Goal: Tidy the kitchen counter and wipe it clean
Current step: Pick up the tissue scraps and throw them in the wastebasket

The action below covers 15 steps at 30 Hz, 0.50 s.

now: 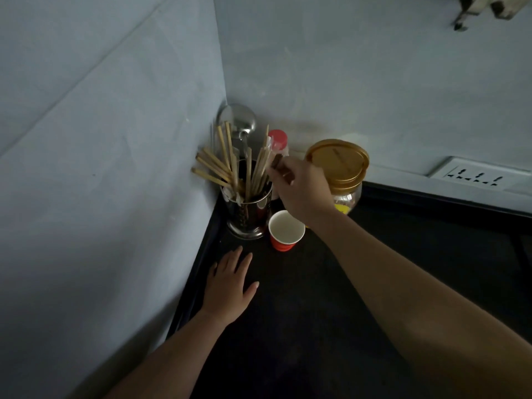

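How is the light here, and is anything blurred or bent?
Head view: dim, bluish light; the black counter shows almost no detail; the right hand and the dark stick it pinches are slightly blurred; the wide lens slants the wall corner.

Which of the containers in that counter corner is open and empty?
The small red paper cup, white inside. The shiny steel holder is open but packed with wooden chopsticks, and the clear glass jar wears a gold lid.
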Available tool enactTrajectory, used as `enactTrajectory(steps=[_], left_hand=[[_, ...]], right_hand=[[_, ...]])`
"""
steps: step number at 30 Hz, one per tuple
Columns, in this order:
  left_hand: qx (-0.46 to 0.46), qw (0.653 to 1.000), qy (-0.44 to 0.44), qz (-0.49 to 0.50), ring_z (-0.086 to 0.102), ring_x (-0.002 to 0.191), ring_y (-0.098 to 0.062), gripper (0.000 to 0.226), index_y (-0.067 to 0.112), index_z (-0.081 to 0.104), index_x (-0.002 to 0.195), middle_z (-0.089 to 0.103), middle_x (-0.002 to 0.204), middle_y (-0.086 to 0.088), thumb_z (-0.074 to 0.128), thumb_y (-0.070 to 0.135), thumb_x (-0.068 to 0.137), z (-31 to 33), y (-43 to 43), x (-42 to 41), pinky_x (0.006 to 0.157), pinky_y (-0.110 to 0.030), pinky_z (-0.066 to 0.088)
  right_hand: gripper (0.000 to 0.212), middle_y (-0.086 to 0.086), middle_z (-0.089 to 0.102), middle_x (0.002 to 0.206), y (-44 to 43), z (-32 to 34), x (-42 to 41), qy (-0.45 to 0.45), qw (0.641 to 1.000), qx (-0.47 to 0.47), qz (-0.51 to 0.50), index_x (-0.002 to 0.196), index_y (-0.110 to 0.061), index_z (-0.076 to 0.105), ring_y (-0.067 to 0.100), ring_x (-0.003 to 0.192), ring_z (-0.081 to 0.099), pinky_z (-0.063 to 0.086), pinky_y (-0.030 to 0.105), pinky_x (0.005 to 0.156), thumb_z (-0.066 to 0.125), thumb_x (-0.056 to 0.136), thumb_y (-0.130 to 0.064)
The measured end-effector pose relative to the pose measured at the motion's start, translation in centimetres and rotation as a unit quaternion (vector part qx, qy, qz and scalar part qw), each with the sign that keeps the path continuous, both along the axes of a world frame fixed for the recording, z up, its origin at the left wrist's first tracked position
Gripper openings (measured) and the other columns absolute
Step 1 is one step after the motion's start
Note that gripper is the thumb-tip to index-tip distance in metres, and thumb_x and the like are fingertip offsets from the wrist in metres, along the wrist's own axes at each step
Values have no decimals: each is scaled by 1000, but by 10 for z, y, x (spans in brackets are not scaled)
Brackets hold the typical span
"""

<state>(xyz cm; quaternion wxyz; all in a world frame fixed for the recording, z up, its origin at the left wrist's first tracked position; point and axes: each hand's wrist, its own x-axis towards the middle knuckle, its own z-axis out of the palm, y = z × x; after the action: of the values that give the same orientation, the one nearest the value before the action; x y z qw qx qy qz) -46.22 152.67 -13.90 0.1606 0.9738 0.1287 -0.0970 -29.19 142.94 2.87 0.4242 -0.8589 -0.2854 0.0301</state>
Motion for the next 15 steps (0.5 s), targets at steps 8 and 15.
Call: enactTrajectory(steps=[8,15], left_hand=[[10,1000,4,-7,12,145,-23,66,25,18,147,12,158,-3,34,53,89,-3,-1,-3,114,-45,17],[5,999,40,-3,11,144,-25,64,23,17,147,12,158,-6,40,48,92,11,-4,5,115,-45,22]], right_hand=[[16,-1,68,83,-5,-29,-5,1,997,-80,13,94,-14,67,9,73,59,51,28,67,58,88,-25],[29,-4,61,110,-63,-22,-48,46,993,-103,-45,115,-21,56,9,96,55,46,25,78,55,89,-33]])
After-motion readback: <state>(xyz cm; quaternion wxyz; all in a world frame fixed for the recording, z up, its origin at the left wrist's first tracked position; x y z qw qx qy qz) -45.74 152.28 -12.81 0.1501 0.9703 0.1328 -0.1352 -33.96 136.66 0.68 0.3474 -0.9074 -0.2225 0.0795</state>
